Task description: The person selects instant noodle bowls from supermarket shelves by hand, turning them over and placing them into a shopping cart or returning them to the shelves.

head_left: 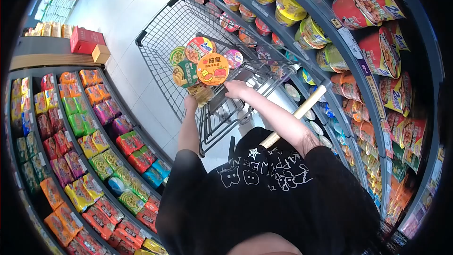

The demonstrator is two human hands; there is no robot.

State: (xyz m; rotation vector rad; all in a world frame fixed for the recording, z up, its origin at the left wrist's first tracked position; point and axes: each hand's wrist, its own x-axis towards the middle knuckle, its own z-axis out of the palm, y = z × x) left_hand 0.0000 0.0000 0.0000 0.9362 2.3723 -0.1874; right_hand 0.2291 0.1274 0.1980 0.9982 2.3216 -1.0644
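An instant noodle tub (213,69) with an orange lid, tomatoes pictured on it, sits above the near end of the wire shopping cart (158,38). My right hand (236,89) is closed at the lid's lower right edge. Beside a golden-brown package (201,94), just below the tub, is my left hand (190,103); its fingers are mostly hidden. Around the orange lid are a green noodle tub (187,74), a red-and-white noodle tub (198,49), a light green tub (177,55) and a purple-and-white tub (233,58).
The cart's pale handle bar (295,115) runs under my right forearm. Shelves of noodle tubs (373,52) rise close on the right. Shelves of bagged noodles (85,141) stand on the left, with a red box (86,40) beyond. White tiled floor (113,4) stretches ahead.
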